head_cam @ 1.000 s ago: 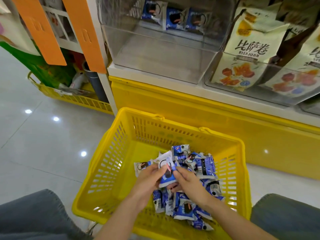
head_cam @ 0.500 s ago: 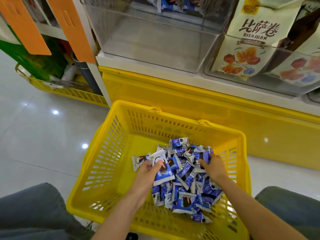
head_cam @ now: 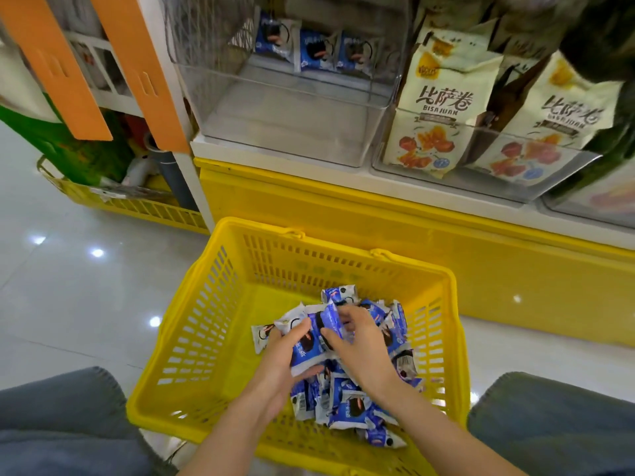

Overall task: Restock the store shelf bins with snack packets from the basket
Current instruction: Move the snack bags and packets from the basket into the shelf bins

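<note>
1. Watching through the head camera, I see both of the person's hands down inside the yellow basket (head_cam: 192, 341). It stands on the tiled floor (head_cam: 68, 304), just in front of the shelf's yellow base (head_cam: 378, 228).
2. The left grip (head_cam: 285, 359) is holding something: its fingers and thumb curl round a small stack (head_cam: 304, 350) of blue-and-white snack packets, lifted just above the rest.
3. The right grip (head_cam: 364, 348) is narrow. With the thumb below and the fingers over the top, it pinches one blue packet (head_cam: 330, 317) that touches the upper end of the stack.
4. The loose heap (head_cam: 350, 407) of the same packets lies in the near right part of the basket, under and around both wrists.
5. One more packet pokes out to the left of the left grip, and I cannot tell whether it is held or lying loose.
6. On the shelf above the basket sits a clear bin (head_cam: 275, 132), and a back row (head_cam: 316, 51) of matching blue packets stands upright at its rear wall.
7. The neighbouring bin (head_cam: 481, 182) on the right holds tall cream bags (head_cam: 436, 108) with orange and red print, which lean against its front wall.
8. At far left a second basket (head_cam: 137, 207), also yellow, rests on the floor beneath two hanging orange strips (head_cam: 51, 63).
9. Grey-trousered knees (head_cam: 51, 424) flank the near corners of the yellow basket.
</note>
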Demonstrator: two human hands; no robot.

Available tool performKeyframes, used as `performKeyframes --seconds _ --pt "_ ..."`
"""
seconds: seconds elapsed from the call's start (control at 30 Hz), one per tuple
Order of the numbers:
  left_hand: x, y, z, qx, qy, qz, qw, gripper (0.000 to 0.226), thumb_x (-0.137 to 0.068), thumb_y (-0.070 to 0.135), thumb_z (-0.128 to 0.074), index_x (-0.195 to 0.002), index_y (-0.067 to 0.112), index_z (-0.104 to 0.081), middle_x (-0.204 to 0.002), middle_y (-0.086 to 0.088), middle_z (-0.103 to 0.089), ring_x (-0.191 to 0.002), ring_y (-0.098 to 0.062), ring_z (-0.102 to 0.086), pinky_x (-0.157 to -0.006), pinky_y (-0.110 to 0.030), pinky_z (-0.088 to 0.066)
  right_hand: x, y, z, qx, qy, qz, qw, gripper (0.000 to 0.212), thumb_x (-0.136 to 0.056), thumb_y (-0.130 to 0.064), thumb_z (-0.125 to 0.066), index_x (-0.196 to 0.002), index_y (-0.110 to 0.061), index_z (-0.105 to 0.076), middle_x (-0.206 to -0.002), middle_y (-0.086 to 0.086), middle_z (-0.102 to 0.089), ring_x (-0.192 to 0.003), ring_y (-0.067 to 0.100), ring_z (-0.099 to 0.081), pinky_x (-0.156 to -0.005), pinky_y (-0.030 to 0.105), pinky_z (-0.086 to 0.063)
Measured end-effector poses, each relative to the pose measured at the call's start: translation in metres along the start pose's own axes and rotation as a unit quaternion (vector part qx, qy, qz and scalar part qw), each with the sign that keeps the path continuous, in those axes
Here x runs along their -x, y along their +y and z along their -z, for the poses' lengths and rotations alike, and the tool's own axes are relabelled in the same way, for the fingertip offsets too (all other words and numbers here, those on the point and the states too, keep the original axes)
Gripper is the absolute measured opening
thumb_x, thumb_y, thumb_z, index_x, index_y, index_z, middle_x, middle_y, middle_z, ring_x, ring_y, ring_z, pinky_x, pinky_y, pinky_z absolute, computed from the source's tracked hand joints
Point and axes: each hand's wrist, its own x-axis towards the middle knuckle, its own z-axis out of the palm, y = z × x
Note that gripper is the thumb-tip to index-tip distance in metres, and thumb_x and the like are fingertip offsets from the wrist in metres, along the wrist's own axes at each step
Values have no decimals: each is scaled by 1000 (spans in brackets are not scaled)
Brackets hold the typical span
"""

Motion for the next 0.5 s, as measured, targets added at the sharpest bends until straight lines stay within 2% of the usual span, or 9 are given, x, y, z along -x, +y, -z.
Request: performKeyframes --seconds 0.03,0.1,0.17,0.27,0.33,0.4,0.5 --pt "5 4 1 2 -20 -13 1000 65 -71 38 -71 -124 12 -45 -110 -16 -66 -83 -28 -70 -66 -38 -56 6 -9 -2 2 -7 36 999 30 -89 -24 -62 -119 -20 -56 -107 -7 -50 -92 -4 -49 -74 -1 -36" --pt "15 10 2 2 -47 -40 998 83 -59 44 -76 -129 17 -42 -116 -15 -64 -92 -25 -68 -75 -39 -53 17 -24 -1 5 -20 104 994 26 -94 -22 -55 -120 -20 -57 -105 -7 -49 -92 -9 -48 -77 1 -36" --pt "21 17 4 -2 -46 -71 996 85 -54 44 -76 -128 18 -43 -110 -11 -68 -95 -23 -68 -78 -41 -53 24 -37 2 -10 -32 148 988 23 -96 -14 -51 -116 -18 -60 -103 -5 -51 -93 -10 -48 -79 2 -37" --pt "30 29 1 -12 -59 -112 992 72 -60 41 -71 -126 20 -49 -107 -4 -71 -94 -20 -69 -64 -31 -53 26 -57 13 -74 8 123 990 25 -92 -9 -56 -108 -28 -57 -105 -5 -54 -92 -2 -52 -76 7 -42" --pt "36 38 -1 -7 -81 -133 988 64 -66 41 -69 -125 23 -51 -106 -2 -71 -94 -19 -69 -63 -28 -54 24 -70 22 -82 36 83 993 32 -89 -19 -63 -117 -27 -49 -111 -10 -49 -99 5 -51 -81 15 -45" --pt "43 51 -2 -16 -98 -158 982 61 -67 44 -71 -123 28 -52 -108 2 -71 -97 -17 -68 -67 -27 -55 21 -82 33 -107 -10 38 994 41 -88 -28 -62 -126 -23 -45 -115 -12 -48 -106 8 -52 -81 15 -46" --pt "54 73 -3 -82 -98 -213 969 60 -64 53 -71 -118 34 -53 -109 10 -69 -99 -11 -67 -72 -25 -54 20 -98 46 -148 -94 34 984 24 -90 -31 -59 -113 -25 -56 -112 -10 -63 -100 3 -60 -77 11 -49"
